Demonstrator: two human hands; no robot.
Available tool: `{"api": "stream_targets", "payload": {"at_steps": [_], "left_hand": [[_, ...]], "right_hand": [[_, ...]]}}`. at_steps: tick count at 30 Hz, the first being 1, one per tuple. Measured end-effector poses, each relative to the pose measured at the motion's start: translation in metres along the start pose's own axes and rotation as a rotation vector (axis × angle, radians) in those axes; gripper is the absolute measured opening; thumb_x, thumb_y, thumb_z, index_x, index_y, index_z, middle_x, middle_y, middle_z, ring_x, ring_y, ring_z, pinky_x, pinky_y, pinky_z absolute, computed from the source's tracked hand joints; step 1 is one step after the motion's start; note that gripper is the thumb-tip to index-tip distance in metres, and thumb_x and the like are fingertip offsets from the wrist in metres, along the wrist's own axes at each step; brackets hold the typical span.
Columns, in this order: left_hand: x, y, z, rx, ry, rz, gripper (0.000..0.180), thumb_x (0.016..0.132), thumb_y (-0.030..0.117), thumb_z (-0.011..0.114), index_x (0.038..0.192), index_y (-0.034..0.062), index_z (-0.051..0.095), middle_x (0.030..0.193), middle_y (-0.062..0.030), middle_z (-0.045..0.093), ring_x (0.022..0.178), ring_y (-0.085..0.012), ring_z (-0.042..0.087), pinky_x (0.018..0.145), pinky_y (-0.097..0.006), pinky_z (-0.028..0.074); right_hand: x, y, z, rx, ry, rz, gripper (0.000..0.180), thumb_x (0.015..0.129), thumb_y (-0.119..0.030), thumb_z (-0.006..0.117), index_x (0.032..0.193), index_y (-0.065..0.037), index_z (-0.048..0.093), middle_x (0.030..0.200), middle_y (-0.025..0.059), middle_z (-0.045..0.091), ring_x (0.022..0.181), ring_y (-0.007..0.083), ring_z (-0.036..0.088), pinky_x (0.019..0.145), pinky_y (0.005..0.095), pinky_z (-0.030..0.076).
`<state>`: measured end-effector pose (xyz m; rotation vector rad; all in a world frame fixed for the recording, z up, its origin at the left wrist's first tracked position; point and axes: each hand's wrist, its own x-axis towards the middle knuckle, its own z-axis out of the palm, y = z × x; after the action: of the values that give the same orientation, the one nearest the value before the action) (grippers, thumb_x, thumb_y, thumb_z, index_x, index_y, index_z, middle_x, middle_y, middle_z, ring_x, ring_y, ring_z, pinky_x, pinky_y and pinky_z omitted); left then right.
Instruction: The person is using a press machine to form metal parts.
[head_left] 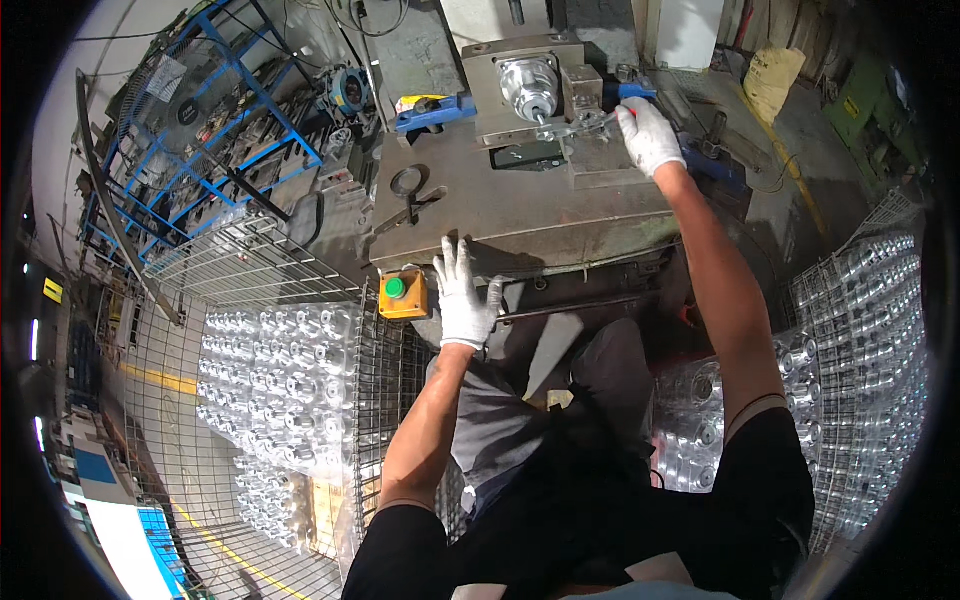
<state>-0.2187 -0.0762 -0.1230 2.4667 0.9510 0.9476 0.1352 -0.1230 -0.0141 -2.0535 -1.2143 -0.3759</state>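
My left hand (463, 305), in a white glove, is spread at the front edge of the metal worktable (450, 205), its fingertips at the edge. Just left of it is a yellow button box (403, 294) with a green push button. At the far side of the table, my gloved right hand (650, 137) is closed round the end of a metal clamp lever (585, 126), where a bit of red shows. The lever reaches left to a silvery machined metal part (530, 88), which sits in a steel fixture (488, 85).
A round-headed tool (407, 183) lies on the table's left. Wire cages stand on both sides, the left holding stacked metal parts (280, 380), the right more parts (870, 350). A blue rack with a fan (185, 115) is back left; a yellow sack (773, 80) back right.
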Motion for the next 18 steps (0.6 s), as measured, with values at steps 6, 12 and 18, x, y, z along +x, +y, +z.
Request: {"api": "stream_targets", "payload": {"at_steps": [6,12,18], "left_hand": [[0.001,0.002,0.000,-0.016,-0.031,-0.026,0.082,0.079,0.019,0.066,0.143,0.0043,0.017,0.147,-0.0265,0.012,0.134,-0.0457,0.017,0.111,-0.050,0.016],[0.000,0.001,-0.003,-0.012,-0.042,-0.035,0.082,0.078,0.018,0.067,0.143,0.0069,0.018,0.148,-0.0242,0.010,0.133,-0.0482,0.016,0.110,-0.050,0.019],[-0.015,-0.010,-0.015,-0.172,-0.027,-0.040,0.074,0.080,0.016,0.065,0.140,0.0029,0.026,0.147,-0.0244,0.017,0.133,-0.0416,0.023,0.108,-0.045,0.025]], "right_hand": [[-0.031,-0.024,-0.033,-0.083,-0.042,0.169,0.045,0.094,-0.044,0.037,0.090,-0.003,0.056,0.089,0.0237,0.062,0.087,0.0419,0.058,0.076,0.0492,0.045],[-0.084,-0.086,-0.055,0.064,-0.370,0.233,0.047,0.092,-0.046,0.043,0.095,-0.003,0.061,0.077,0.0213,0.063,0.075,0.0394,0.061,0.069,0.0458,0.048],[-0.032,-0.142,0.071,0.476,-0.044,0.431,0.075,0.079,-0.038,0.066,0.133,0.003,0.033,0.116,0.0196,0.056,0.099,0.0266,0.058,0.081,0.0383,0.046]]}}
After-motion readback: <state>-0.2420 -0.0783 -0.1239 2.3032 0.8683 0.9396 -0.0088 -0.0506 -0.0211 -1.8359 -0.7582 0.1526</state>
